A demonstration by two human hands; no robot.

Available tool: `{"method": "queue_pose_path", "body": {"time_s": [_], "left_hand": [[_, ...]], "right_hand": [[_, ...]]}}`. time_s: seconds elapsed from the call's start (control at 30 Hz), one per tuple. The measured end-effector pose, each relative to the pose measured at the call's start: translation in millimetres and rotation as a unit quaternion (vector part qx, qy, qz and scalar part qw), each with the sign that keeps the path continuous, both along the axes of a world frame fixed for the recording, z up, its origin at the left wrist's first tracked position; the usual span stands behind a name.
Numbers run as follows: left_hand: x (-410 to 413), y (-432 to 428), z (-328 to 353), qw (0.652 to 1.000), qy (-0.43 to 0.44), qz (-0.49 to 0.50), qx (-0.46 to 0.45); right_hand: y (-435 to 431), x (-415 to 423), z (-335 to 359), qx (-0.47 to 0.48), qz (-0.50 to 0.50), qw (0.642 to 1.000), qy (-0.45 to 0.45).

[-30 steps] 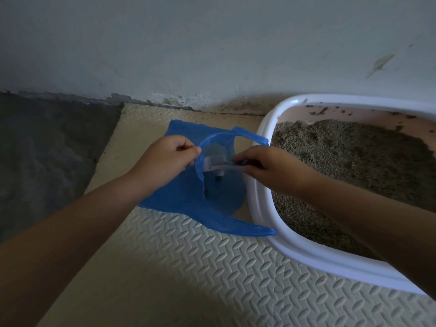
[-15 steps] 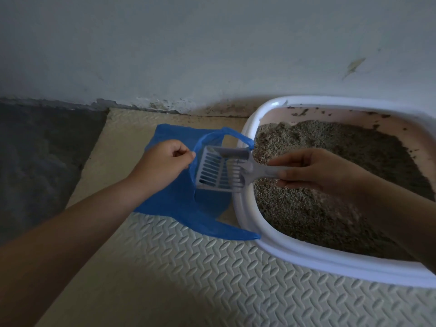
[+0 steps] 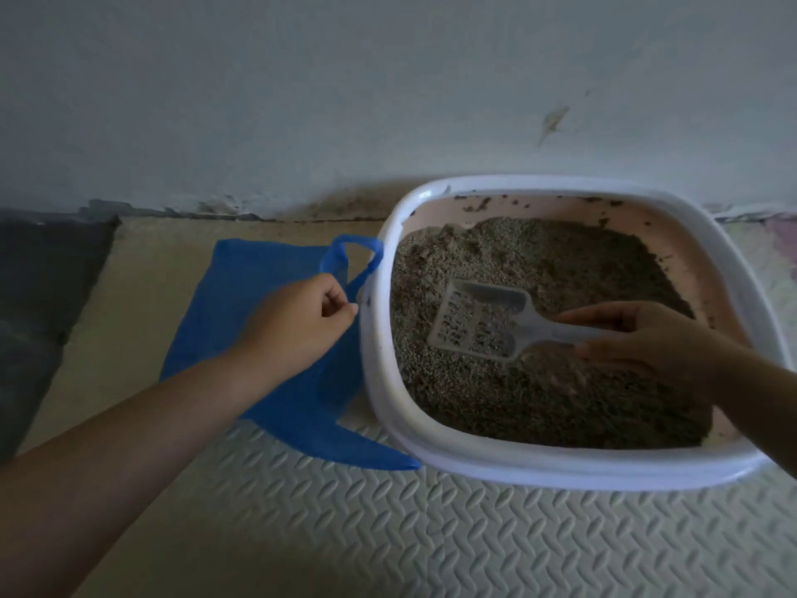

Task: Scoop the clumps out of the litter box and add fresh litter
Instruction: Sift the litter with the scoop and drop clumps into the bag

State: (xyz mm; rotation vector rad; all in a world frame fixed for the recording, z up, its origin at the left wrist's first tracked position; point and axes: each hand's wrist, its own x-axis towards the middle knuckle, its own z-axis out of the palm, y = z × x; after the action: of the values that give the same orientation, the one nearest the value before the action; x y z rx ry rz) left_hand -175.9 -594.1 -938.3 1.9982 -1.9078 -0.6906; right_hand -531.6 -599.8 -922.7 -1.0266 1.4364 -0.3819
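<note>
1. Litter box (image 3: pixel 539 468), white-rimmed, sits on the foam floor mat (image 3: pixel 431 533) against the wall (image 3: pixel 345 101). It is filled with grey litter (image 3: pixel 539 403) that lies unevenly.
2. My right hand (image 3: pixel 647 343) grips the handle of the slotted scoop (image 3: pixel 478 321), with the fingers (image 3: pixel 595 313) wrapped round it. The scoop's head rests flat on the litter near the middle of the box, and I see no load in it.
3. My left hand (image 3: pixel 297 325) is curled, with thumb and forefinger pinching the edge of the blue plastic bag (image 3: pixel 258 287) by its handle loop (image 3: pixel 358 252). The bag lies on the mat, touching the box's left rim.
4. I judge this to be the scooping step, at the start of a pass, with the scoop down and nothing lifted.
5. Next I should push the scoop's front edge under the surface, drag it through, lift and shake so the loose grains fall through the slots.
6. Whatever clump stays goes left over the rim into the bag, whose mouth I must pull wide first.
7. The light is too dim to pick out any clumps, and no fresh litter is in view, so topping up looks a long way off.
</note>
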Motion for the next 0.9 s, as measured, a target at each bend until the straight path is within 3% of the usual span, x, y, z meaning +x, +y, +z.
{"method": "queue_pose_path", "body": {"time_s": [0.17, 0.37, 0.53, 0.9], "left_hand": [[-30, 3, -8, 0.995, -0.002, -0.065, -0.074], [-51, 7, -31, 0.991, -0.072, -0.098, -0.057], [-53, 5, -47, 0.992, -0.075, -0.080, -0.053], [-53, 5, -55, 0.992, -0.072, -0.083, -0.069]], "right_hand": [[7, -32, -7, -0.040, -0.019, 0.987, 0.153], [3, -34, -7, -0.102, 0.136, 0.939, 0.300], [-3, 4, -13, -0.125, 0.161, 0.938, 0.279], [-22, 88, -63, -0.147, 0.085, 0.960, 0.223]]}}
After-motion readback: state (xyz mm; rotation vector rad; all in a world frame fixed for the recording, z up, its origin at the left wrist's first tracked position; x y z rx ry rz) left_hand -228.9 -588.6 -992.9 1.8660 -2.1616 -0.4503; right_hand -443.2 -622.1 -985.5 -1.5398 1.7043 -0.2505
